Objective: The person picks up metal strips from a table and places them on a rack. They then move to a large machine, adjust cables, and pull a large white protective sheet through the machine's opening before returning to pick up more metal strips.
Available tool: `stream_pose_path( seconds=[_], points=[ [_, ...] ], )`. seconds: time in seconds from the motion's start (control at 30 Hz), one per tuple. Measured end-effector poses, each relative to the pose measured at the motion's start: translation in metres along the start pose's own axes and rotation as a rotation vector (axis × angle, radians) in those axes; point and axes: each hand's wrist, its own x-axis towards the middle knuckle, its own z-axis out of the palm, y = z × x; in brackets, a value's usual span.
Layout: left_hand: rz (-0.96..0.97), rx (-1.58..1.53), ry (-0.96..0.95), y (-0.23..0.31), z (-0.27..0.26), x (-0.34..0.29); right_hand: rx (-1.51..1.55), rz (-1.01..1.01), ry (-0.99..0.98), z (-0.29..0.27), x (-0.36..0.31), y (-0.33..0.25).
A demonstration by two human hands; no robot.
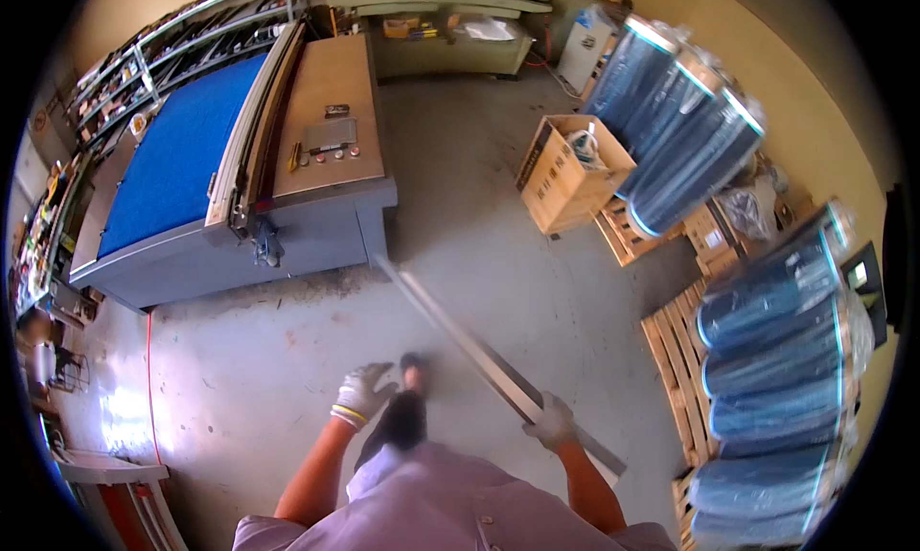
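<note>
My right hand [553, 423], in a pale work glove, grips a long flat metal bar [460, 337] near its rear end. The bar slants from behind my hand up and left toward the corner of a large grey machine [331, 230]. My left hand [362, 394], also gloved, hangs free with fingers spread and holds nothing. A dark shoe [412, 364] shows on the concrete floor between the hands. The bar's far tip is close to the machine's corner; I cannot tell whether it touches.
The grey machine has a blue bed [177, 163] and a control panel [331, 139]. An open cardboard box [567, 172] stands on the floor. Wrapped blue rolls [680, 129] rest on wooden pallets [671, 359] to the right. Shelving [125, 77] lines the left wall.
</note>
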Motion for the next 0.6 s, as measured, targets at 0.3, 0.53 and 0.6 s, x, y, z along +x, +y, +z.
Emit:
stream_pose_path(
  seconds=[0.3, 0.53, 0.6],
  points=[
    [0.472, 0.608, -0.138, 0.069, -0.022, 0.395, -0.478, -0.537, -0.124, -0.147, 0.359, -0.153],
    [0.547, 0.539, -0.407, 0.105, -0.007, 0.679, -0.481, -0.615, -0.082, -0.290, 0.594, -0.205],
    [0.473, 0.514, -0.455, 0.112, -0.020, 0.760, -0.446, -0.606, -0.066, -0.327, 0.678, -0.207]
  ],
)
